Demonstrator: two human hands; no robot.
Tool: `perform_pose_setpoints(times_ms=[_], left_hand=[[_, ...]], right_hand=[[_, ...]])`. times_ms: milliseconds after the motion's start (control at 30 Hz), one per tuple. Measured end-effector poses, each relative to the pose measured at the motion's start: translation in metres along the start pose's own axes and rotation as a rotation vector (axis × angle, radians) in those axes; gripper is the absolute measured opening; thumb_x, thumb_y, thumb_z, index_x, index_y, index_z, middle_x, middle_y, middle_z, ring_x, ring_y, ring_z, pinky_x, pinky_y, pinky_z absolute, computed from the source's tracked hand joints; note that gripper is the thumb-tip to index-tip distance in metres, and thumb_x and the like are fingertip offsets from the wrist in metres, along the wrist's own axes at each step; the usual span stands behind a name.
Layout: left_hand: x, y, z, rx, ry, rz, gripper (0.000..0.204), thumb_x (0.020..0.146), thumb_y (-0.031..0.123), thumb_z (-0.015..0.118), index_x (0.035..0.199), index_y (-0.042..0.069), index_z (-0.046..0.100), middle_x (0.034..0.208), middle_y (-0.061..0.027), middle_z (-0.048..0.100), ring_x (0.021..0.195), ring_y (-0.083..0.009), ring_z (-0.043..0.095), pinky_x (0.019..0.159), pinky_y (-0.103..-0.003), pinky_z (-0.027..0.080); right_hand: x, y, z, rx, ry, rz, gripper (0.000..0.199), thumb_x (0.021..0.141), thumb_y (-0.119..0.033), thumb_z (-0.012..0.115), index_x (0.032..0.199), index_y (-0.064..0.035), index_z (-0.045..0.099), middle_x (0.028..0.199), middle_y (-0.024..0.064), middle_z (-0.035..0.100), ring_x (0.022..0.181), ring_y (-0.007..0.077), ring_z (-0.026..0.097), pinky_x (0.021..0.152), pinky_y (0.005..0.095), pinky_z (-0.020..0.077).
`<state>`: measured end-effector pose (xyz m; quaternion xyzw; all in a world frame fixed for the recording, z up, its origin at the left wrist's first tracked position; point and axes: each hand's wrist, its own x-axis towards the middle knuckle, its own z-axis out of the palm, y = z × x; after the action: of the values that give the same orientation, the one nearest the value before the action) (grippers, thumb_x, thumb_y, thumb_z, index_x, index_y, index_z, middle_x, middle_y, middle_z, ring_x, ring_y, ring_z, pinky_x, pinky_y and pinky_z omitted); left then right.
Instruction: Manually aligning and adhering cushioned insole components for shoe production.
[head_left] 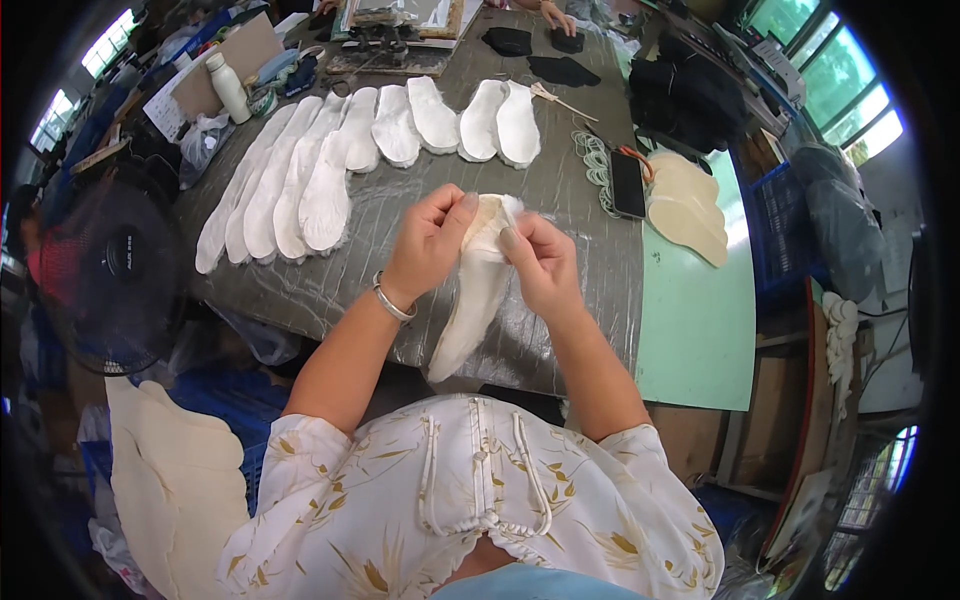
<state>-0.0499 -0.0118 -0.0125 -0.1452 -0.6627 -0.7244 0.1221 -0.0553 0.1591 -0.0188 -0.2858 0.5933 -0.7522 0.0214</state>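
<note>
Both my hands hold a white fleecy shoe insole (474, 295) above the near edge of the table. My left hand (432, 240) pinches its upper end from the left side, with a bracelet on that wrist. From the right, my right hand (542, 262) grips the same end between thumb and fingers. A cream inner side shows at the top between the hands, and the long end hangs down toward me. Beyond my hands, several white insoles (325, 205) lie in an overlapping row, with a pair (517, 125) at its right end.
To the right are a phone (627, 184), orange-handled scissors (637, 158), pale cord (590, 158) and cream sheets (685, 210) by a green board (698, 330). A fan (110, 265) stands left. Another person's hand (558, 18) touches dark pieces at the far side. A white bottle (229, 88) stands far left.
</note>
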Motion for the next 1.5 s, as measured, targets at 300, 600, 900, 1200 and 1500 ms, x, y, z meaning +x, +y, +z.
perform_pose_setpoints(times_ms=[300,600,900,1200,1500], left_hand=[[0.025,-0.026,-0.107,-0.276,0.479,-0.21,0.027,0.102,0.025,0.05,0.101,0.0,0.06,0.091,-0.0065,0.067,0.077,-0.013,0.065,0.069,-0.027,0.053],[0.027,-0.021,-0.046,-0.411,0.337,-0.161,0.023,0.1,0.025,0.056,0.094,0.003,0.062,0.084,-0.0001,0.064,0.069,-0.0052,0.059,0.062,-0.021,0.048],[0.025,-0.024,-0.031,-0.503,0.363,-0.315,0.026,0.099,0.029,0.054,0.1,0.004,0.062,0.085,-0.0014,0.066,0.071,-0.0086,0.063,0.06,-0.024,0.05],[0.03,-0.055,-0.055,-0.379,0.519,-0.382,0.031,0.101,0.029,0.05,0.109,0.0,0.059,0.095,-0.0072,0.066,0.08,-0.0155,0.065,0.071,-0.031,0.054],[0.06,-0.106,-0.08,0.196,0.69,-0.358,0.038,0.095,0.03,0.057,0.086,-0.007,0.06,0.076,-0.0147,0.063,0.07,-0.0215,0.059,0.069,-0.037,0.048]], right_hand=[[-0.051,-0.025,-0.003,-0.254,0.031,-0.368,0.007,0.087,0.002,0.06,0.08,0.0011,0.058,0.074,0.0102,0.058,0.065,0.018,0.053,0.058,0.0282,0.0398],[-0.043,-0.008,-0.028,0.014,0.011,-0.044,0.1,0.082,-0.065,0.062,0.151,-0.0048,0.019,0.149,0.0222,0.031,0.133,0.03,0.041,0.108,0.041,0.0351],[-0.037,-0.018,-0.035,0.12,-0.417,-0.014,0.111,0.069,-0.047,0.084,0.151,-0.0019,0.024,0.134,0.0198,0.051,0.124,0.0288,0.051,0.107,0.0401,0.036],[-0.029,-0.042,-0.02,-0.609,-0.399,-0.278,0.038,0.069,0.011,0.061,0.104,-0.0037,0.068,0.104,0.0099,0.071,0.091,0.0295,0.069,0.079,0.0341,0.0547],[-0.056,-0.046,-0.003,-0.869,-0.493,-0.533,0.021,0.071,-0.004,0.069,0.091,-0.0066,0.072,0.103,0.003,0.073,0.075,0.0173,0.063,0.062,0.0302,0.0479]])
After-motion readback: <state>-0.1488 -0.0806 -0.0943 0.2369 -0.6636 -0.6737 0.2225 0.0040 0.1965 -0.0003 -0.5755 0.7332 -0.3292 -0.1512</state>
